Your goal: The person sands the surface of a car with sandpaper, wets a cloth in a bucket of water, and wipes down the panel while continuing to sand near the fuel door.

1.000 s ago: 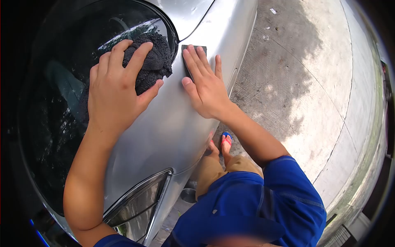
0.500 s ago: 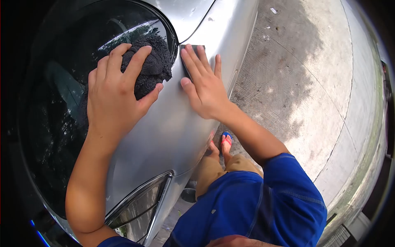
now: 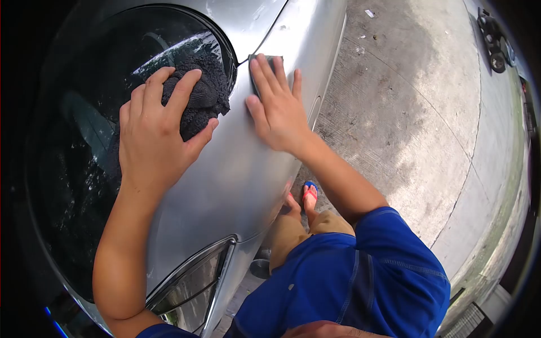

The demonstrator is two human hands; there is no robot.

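Observation:
My left hand point(image 3: 152, 132) is closed over a bunched dark grey cloth point(image 3: 205, 90), with the fingers curled on its near side. The cloth lies on the dark window glass point(image 3: 73, 163) of a silver car. My right hand point(image 3: 279, 115) lies on the silver body panel point(image 3: 217, 180) beside the window. Under its outstretched fingers is a thin dark sheet that looks like sandpaper point(image 3: 253, 76), pressed flat against the metal near a panel seam. Most of the sheet is hidden by the fingers, and the thumb rests apart from them.
A side window with chrome trim point(image 3: 194, 281) is at the lower left. Concrete ground point(image 3: 394, 107) stretches along the car's right side. A dark bucket-like container point(image 3: 260, 268) stands by my legs. A dark wheeled vehicle point(image 3: 495, 42) is at the upper right.
My right hand and the sheet have slid slightly forward along the panel. My left hand stays on the cloth. The view has shifted a little, bringing in the dark vehicle.

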